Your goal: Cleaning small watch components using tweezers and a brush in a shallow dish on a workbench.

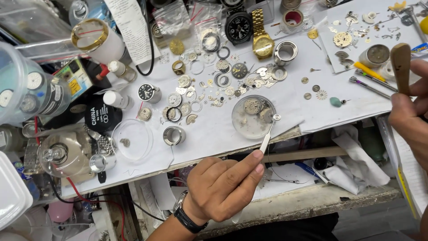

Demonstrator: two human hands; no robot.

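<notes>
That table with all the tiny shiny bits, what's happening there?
A person is working at a table covered in watch parts. Their left hand holds tweezers, and the tips pinch a tiny round part at the edge of a small clear dish with more parts in it. Their right hand holds a wooden-handled tool upright at the side. Gears, dials, metal rings and a gold watch lie spread over the white paper.

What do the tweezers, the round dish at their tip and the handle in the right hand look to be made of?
Tweezers: bright polished metal, probably steel.
Round dish: clear glass or plastic; the parts inside show through.
Handle: matte brown, apparently wood.
</notes>
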